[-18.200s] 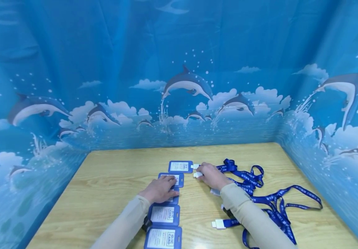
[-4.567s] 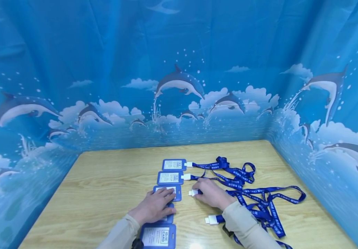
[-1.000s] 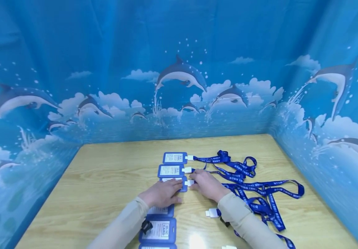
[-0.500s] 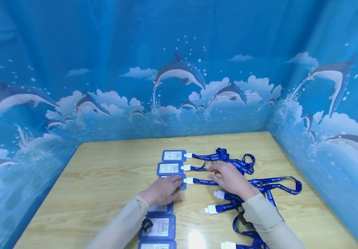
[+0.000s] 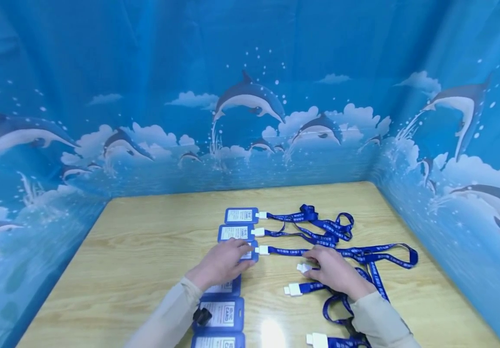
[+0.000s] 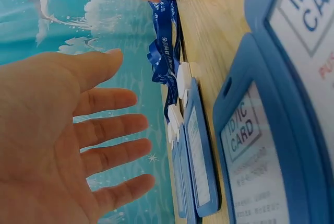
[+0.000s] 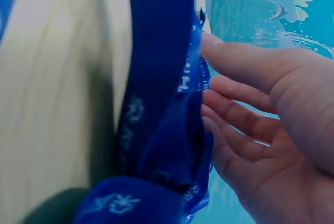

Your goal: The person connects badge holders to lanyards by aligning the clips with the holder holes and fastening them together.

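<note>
- The left hand [image 5: 221,261] is spread with its thumb well apart from its fingers [image 6: 112,130], which are nearly straight and hold nothing; in the left wrist view a gap shows between the fingertips and the cards.
- The right hand [image 5: 332,270] is loosely bent, thumb and forefinger apart, with the fourth clip [image 5: 304,267], a white one, between them; I cannot tell whether they pinch it. In the right wrist view, a blue strap [image 7: 156,57] covers part of the fingertips.
- Beneath the left hand, in the head view, are the third card [image 5: 251,254], partly covered, and the fourth card [image 5: 228,286].
- The third clip [image 5: 263,250] sits at the third card's right edge, its lanyard [image 5: 286,252] running right, past the right hand.
- Beyond lie the first card [image 5: 241,215] and second card [image 5: 235,233], each with a white clip at its right edge.
- Nearer the person are the fifth card [image 5: 221,314] and the sixth card [image 5: 217,341], cut by the frame.
- The fifth clip [image 5: 293,289] and sixth clip [image 5: 318,340] lie apart from the cards.
- All rest on a wood-grain table [image 5: 145,251] before a blue dolphin-print curtain [image 5: 163,63].
</note>
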The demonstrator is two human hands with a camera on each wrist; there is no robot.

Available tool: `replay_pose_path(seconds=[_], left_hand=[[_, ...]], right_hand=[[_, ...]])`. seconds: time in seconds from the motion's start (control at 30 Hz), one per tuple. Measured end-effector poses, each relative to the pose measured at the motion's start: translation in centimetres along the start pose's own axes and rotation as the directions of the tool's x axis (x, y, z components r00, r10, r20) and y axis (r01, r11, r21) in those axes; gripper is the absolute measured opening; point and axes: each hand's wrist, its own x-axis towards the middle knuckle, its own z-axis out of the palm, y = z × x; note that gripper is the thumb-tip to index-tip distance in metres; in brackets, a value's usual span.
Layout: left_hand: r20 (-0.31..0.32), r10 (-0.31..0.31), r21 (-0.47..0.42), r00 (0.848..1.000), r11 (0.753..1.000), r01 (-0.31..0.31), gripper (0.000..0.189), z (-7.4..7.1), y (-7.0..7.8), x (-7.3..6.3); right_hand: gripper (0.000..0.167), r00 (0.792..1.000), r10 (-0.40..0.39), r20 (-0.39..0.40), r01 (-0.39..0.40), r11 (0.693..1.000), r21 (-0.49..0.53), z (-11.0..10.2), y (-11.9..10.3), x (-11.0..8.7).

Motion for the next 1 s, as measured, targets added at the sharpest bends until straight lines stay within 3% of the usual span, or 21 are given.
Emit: replay_pose_path(seconds=[0.17,0.43,0.63,1.0], left_hand=[[0.003,0.001,-0.018,1.000,1.000,-0.001,0.046,0.1,-0.2,-0.5],[-0.033,-0.009,-0.017,0.999,1.000,0.008,0.043,-0.7,-1.1,-1.6],[0.006,0.010,-0.018,1.000,1.000,-0.010,0.043,-0.5,-1.2,-2.4],[0.095,-0.044,-0.066,0.994,0.997,0.050,0.038,-0.1,-1.3,-4.1]], right_hand=[[0.030,0.998,0.048,0.044,-0.049,0.999,0.003,0.8,0.5,-0.2],[0.031,1.000,-0.017,-0.012,0.017,1.000,0.004,0.9,0.3,-0.2],[0.031,0.998,-0.054,-0.033,0.055,0.998,0.016,0.3,-0.8,0.1],[0.032,0.993,-0.097,-0.061,0.097,0.995,-0.014,-0.8,-2.7,0.3]])
